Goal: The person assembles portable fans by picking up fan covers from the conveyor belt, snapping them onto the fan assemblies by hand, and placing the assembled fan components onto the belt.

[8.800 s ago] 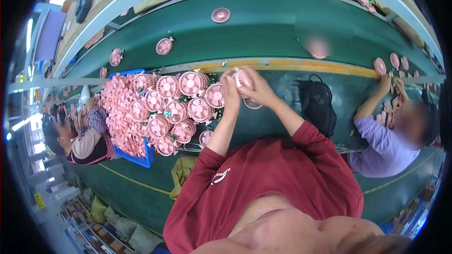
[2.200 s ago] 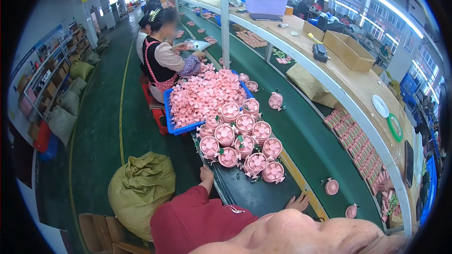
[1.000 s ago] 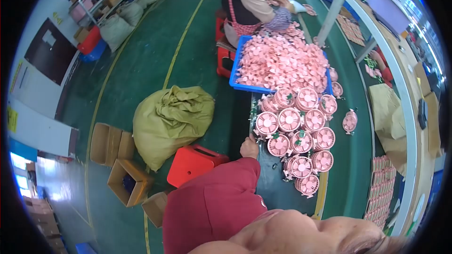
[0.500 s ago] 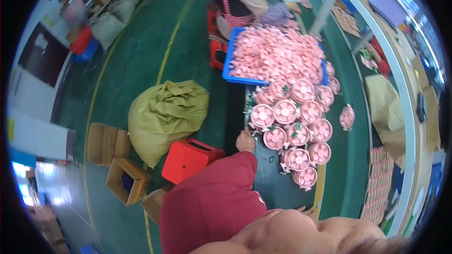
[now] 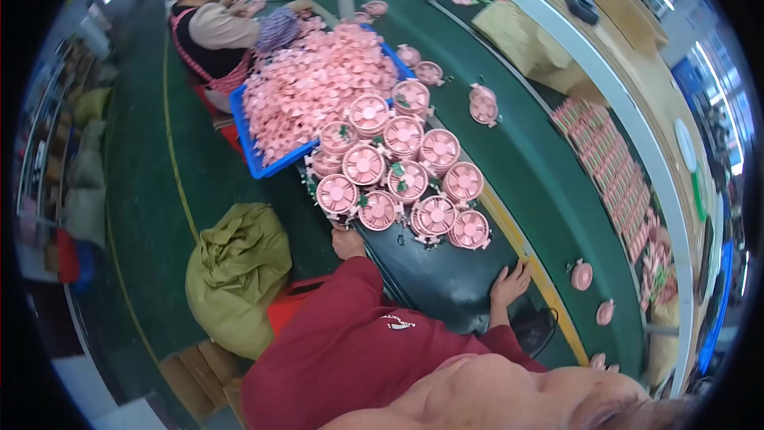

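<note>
The bare right hand [image 5: 511, 283] is laid, fingers apart, on a dark bench [image 5: 446, 271]; the left hand [image 5: 348, 243] is set at its edge, grip hidden. Beyond, round pink plastic fan housings [image 5: 435, 216] are stacked there, spoked faces up, axes near upright, before a blue plastic tray [image 5: 285, 161].

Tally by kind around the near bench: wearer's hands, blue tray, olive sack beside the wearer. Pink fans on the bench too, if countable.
Left hand and right hand: 2
Blue tray: 1
Olive sack: 1
Total: 4
Pink fans: overlapping, no firm count
</note>
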Action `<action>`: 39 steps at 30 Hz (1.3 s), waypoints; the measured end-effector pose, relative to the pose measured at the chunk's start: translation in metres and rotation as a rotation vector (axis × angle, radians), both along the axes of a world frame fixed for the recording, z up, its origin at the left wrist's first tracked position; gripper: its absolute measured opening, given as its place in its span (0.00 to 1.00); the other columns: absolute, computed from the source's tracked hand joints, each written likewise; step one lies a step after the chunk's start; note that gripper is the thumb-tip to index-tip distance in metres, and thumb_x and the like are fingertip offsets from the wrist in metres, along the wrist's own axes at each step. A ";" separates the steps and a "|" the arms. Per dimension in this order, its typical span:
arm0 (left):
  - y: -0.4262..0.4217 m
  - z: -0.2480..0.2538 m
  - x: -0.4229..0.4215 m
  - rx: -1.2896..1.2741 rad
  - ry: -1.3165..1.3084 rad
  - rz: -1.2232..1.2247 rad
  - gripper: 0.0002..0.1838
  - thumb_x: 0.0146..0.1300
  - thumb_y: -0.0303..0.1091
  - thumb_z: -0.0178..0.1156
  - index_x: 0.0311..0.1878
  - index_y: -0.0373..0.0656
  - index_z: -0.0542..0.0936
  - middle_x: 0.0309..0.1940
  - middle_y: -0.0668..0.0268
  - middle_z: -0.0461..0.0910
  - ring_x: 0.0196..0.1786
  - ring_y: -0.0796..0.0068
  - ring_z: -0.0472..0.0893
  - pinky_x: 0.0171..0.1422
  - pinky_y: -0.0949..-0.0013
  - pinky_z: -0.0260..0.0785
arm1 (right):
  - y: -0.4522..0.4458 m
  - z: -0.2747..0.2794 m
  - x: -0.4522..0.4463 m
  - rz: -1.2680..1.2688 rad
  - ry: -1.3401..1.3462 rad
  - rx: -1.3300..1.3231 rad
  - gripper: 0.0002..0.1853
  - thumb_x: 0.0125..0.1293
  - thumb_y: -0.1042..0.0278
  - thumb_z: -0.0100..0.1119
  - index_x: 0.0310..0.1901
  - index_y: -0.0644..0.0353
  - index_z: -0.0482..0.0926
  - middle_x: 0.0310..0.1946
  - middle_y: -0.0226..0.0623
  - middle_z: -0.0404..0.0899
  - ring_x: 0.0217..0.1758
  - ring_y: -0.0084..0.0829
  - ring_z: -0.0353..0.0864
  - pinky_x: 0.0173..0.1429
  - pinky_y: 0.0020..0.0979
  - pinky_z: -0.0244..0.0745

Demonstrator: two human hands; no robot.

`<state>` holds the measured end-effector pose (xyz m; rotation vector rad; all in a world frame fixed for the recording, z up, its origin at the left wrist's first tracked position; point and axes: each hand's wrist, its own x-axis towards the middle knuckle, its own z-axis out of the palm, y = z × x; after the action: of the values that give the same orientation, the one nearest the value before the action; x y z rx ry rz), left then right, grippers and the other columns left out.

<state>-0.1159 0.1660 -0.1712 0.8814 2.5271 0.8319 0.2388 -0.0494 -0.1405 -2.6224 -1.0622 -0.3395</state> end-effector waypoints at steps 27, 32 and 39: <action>0.001 0.025 -0.001 -0.084 -0.141 -0.086 0.22 0.70 0.44 0.44 0.42 0.33 0.78 0.41 0.39 0.79 0.48 0.36 0.77 0.51 0.44 0.66 | 0.028 0.015 0.015 -0.121 0.218 0.161 0.24 0.60 0.64 0.62 0.58 0.56 0.74 0.65 0.47 0.65 0.69 0.49 0.62 0.72 0.47 0.55; 0.001 0.004 -0.004 0.038 -0.089 -0.124 0.15 0.65 0.33 0.47 0.47 0.36 0.79 0.41 0.44 0.80 0.45 0.41 0.79 0.50 0.47 0.67 | 0.153 0.054 0.052 0.233 0.238 0.305 0.27 0.61 0.65 0.62 0.62 0.57 0.70 0.63 0.52 0.66 0.66 0.52 0.65 0.69 0.44 0.63; -0.003 -0.024 -0.015 0.279 -0.343 -0.147 0.17 0.58 0.21 0.53 0.51 0.32 0.78 0.45 0.50 0.82 0.46 0.56 0.81 0.55 0.58 0.69 | 0.382 0.116 0.083 0.449 0.250 0.103 0.37 0.60 0.49 0.64 0.67 0.56 0.64 0.64 0.57 0.65 0.66 0.55 0.67 0.69 0.45 0.65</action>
<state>-0.1313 0.1625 -0.1950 0.9052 2.0581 1.1934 0.3219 0.3329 -0.0243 -2.1810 -1.4482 0.0336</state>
